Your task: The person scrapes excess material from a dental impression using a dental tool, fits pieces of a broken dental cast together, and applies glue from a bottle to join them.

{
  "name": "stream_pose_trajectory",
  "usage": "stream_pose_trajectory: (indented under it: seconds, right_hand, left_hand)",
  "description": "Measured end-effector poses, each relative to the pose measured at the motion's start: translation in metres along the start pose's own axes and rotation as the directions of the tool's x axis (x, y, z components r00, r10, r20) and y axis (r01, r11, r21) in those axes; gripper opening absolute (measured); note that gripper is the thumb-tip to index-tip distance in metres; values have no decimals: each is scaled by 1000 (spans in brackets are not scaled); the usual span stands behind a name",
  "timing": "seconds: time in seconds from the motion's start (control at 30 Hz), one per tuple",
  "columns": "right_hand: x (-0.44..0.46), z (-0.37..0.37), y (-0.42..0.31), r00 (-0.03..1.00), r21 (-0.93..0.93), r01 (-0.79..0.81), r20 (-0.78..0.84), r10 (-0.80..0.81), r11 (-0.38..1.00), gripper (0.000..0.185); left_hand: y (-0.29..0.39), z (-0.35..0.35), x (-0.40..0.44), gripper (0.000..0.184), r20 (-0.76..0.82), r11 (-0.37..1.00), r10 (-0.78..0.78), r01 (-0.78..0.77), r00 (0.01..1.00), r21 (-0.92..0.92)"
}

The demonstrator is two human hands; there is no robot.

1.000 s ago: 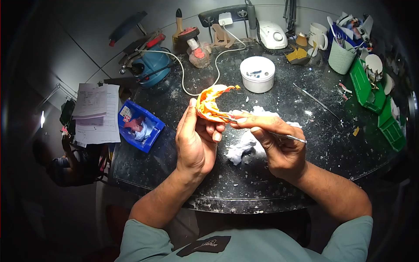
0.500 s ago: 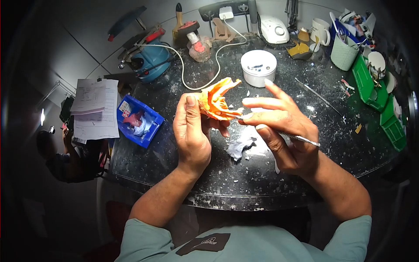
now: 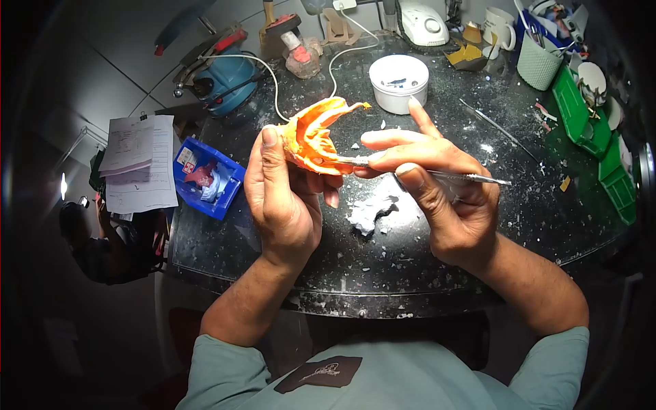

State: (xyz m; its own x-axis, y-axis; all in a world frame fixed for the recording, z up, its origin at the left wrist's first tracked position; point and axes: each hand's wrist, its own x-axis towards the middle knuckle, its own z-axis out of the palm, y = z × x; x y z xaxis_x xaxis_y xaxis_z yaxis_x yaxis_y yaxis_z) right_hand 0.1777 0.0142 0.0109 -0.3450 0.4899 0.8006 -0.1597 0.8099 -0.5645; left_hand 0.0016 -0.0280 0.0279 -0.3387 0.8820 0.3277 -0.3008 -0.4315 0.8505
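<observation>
My left hand (image 3: 281,212) is closed around the base of an orange, jagged-edged moulded piece (image 3: 313,130) that looks like a dental impression. Its hollow side faces right, and a thin prong sticks out at the top. In my right hand (image 3: 454,198), pinched between thumb and fingers, lies a slim metal carving tool (image 3: 471,178). The tool's tip reaches the lower edge of the orange piece; exact contact is hard to make out. One finger of this hand is raised. Below both hands a crumpled grey-white scrap (image 3: 369,215) rests on the bench.
The dark bench (image 3: 328,273) is strewn with white crumbs. A white tub (image 3: 400,92) stands behind my hands, with another metal tool (image 3: 499,130) to its right. Green trays (image 3: 581,119) line the right side. At left are a blue bin (image 3: 232,188), papers (image 3: 140,164) and a seated person (image 3: 102,239).
Both hands and the orange piece have shifted left in view, and the orange piece has turned slightly. The tool now lies flatter. The whole view has shifted a little.
</observation>
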Motion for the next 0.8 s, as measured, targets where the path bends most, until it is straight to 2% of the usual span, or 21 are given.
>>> stream_pose_trajectory:
  seconds: [0.23, 0.47, 0.67, 0.77, 0.8]
  right_hand:
    - [-2, 6, -1, 997, 95, -75, -20, 78, 993, 21]
    - [-3, 7, -2, 992, 164, -121, -27, 127, 979, 23]
    - [-5, 13, -1, 975, 319, -160, -96, 199, 934, 19]
    - [-7, 17, -6, 944, 509, -228, -93, 317, 830, 20]
    - [-7, 17, -6, 945, 493, -231, -90, 314, 839, 21]
  left_hand:
    - [-5, -11, 4, 39, 22, 984, -141, 143, 990, -109]
    - [-7, -11, 3, 38, 15, 970, -182, 182, 983, -160]
    - [-7, -10, 4, 39, 26, 970, -185, 187, 982, -154]
    - [-8, -11, 4, 40, 34, 970, -182, 185, 983, -155]
    - [-8, -11, 4, 40, 38, 971, -181, 185, 983, -155]
